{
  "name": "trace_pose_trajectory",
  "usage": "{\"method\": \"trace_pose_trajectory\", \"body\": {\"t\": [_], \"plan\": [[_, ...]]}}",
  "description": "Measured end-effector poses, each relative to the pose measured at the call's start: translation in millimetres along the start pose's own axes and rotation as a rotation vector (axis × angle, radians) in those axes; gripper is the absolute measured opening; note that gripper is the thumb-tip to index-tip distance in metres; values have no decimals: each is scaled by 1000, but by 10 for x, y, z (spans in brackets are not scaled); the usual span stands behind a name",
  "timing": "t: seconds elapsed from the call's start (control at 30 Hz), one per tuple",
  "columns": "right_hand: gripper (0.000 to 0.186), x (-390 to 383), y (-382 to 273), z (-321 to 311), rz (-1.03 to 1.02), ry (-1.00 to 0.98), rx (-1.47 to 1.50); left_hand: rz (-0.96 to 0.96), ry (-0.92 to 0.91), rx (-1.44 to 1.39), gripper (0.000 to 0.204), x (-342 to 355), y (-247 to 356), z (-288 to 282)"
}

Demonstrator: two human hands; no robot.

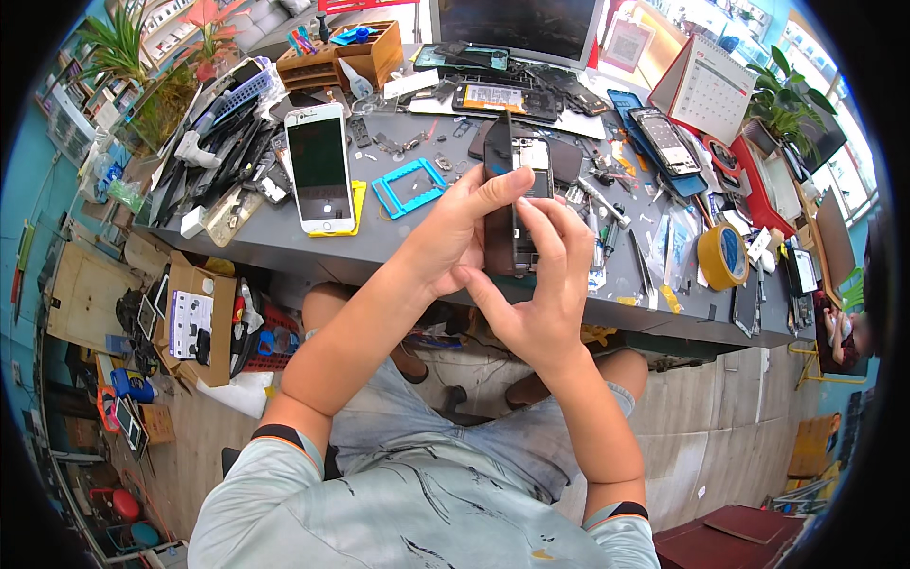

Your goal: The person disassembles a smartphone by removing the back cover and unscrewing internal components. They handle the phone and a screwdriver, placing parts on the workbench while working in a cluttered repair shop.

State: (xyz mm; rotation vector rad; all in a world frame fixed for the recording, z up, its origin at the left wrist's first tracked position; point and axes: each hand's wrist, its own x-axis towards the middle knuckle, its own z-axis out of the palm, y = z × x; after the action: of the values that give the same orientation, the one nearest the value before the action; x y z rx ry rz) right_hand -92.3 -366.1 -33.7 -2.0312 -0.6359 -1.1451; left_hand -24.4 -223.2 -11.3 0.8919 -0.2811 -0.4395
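An opened smartphone (pixel 533 155) is held over the near edge of the desk. Its dark panel (pixel 499 152) stands tilted up along the left side, and inner parts show to the right of it. My left hand (pixel 457 232) grips the phone from the left, its thumb across the upper face. From the right, my right hand (pixel 548 299) has its fingers bent onto the phone's inner side and its thumb at the lower edge. Its fingertips are partly hidden. Left of my hands, a white smartphone (pixel 319 171) lies on a yellow pad (pixel 357 207), near a blue plastic frame (pixel 409 188).
Loose phone parts, tweezers (pixel 645 270) and a yellow tape roll (pixel 722 256) cover the desk's right side. A monitor (pixel 517 30), a wooden organizer (pixel 377 57) and a desk calendar (pixel 706 93) stand behind. Below left is a cardboard box (pixel 220 327).
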Motion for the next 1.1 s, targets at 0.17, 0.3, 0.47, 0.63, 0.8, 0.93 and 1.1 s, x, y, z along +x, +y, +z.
{"method": "trace_pose_trajectory", "body": {"t": [0.17, 0.3, 0.47, 0.63, 0.8, 0.93, 1.1], "plan": [[90, 22, 12, -114, -46, -82, -15, -11, -80, -38, 53, 9, 116, 32], [75, 103, 67, -261, 82, 74, 89, -121, -289, -213, 54, -25, 205, -50], [38, 168, 319, -283, 512, 104, 224, -147, -299, -281, 59, -41, 194, -187], [26, 78, 337, -192, 503, 109, 254, -161, -286, -283, 62, -88, 182, -226], [26, 26, 334, -135, 476, 200, 209, -164, -284, -259, 66, -111, 198, -199], [26, -54, 317, -124, 515, 201, 196, -164, -272, -247, 67, -114, 210, -175], [29, -83, 316, -88, 453, 193, 191, -162, -233, -218, 67, -118, 211, -155]]}}
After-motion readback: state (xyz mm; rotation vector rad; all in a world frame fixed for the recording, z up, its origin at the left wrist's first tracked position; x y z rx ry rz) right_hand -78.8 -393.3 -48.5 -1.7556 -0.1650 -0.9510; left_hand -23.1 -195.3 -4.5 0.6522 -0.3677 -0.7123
